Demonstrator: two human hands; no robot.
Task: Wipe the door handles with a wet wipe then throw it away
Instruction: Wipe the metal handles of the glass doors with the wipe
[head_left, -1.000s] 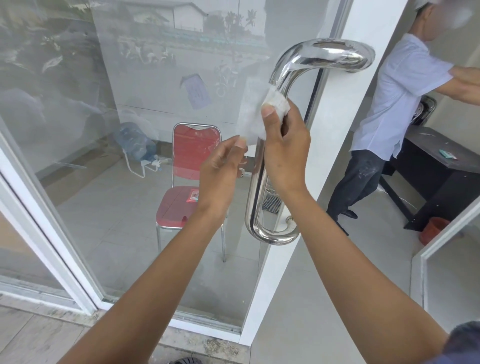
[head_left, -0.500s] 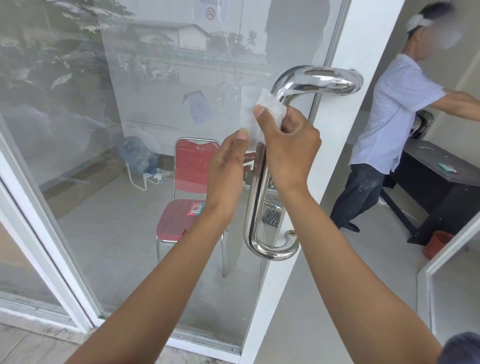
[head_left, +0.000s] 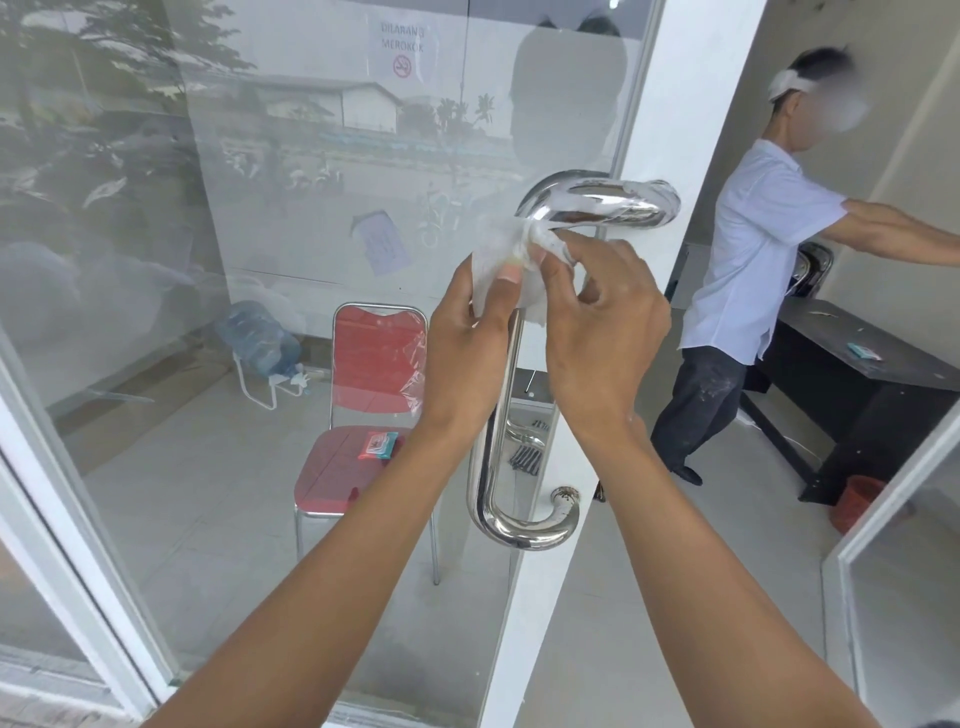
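A polished steel door handle (head_left: 519, 525) curves out from the white frame of a glass door (head_left: 260, 467). A white wet wipe (head_left: 514, 262) is wrapped around the handle's upper bend, just below the top bar. My left hand (head_left: 467, 358) pinches the wipe's left side with thumb and fingers. My right hand (head_left: 597, 332) pinches its right side against the steel. Both hands cover the handle's middle stretch.
Behind the glass stands a red chair (head_left: 358, 415) with a small packet (head_left: 378, 445) on its seat, and a water bottle (head_left: 260, 338) lies on a stand. A person in a white shirt (head_left: 748, 270) stands at the right by a dark desk (head_left: 872, 384). An orange pot (head_left: 857, 501) sits on the floor.
Both hands and the wipe have moved up the handle toward its top bend. My left hand, earlier hovering beside the bar, now grips the wipe. The view has tilted upward.
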